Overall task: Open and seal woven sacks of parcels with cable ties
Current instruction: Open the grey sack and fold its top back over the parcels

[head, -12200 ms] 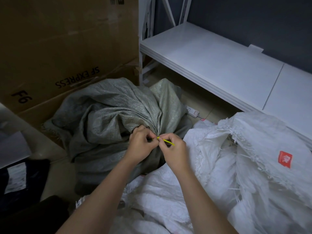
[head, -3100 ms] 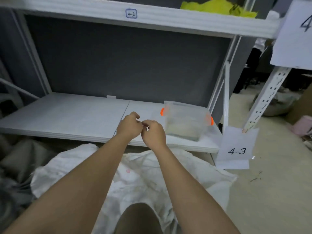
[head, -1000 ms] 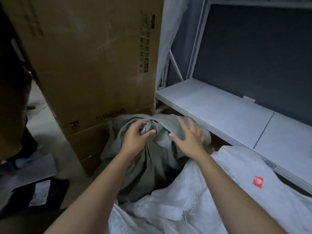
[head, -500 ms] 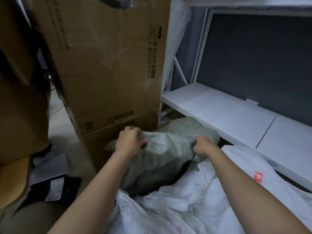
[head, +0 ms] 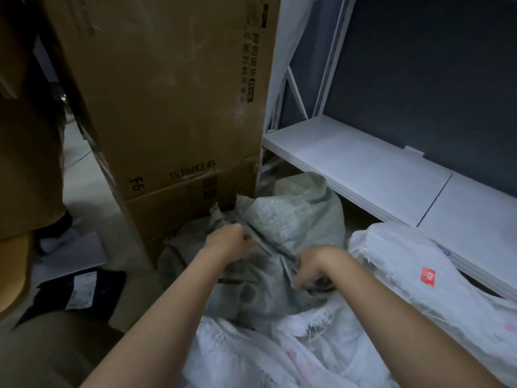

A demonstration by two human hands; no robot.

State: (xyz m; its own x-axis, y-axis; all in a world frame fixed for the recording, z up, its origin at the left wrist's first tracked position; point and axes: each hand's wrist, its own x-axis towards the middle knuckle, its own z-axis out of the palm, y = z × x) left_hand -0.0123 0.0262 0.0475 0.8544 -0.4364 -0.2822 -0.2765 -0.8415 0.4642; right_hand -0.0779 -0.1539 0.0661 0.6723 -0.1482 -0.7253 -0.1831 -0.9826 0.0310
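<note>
We grab the gray sack with both hands: our left hand and right hand each clutch its cloth beside the box.

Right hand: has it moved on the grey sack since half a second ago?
Yes. The right hand has come back toward the person, away from the white shelf, and now grips the grey sack lower down.

dim, bluish indoor light | hands motion-blurred | wide-angle bending at edges
</note>
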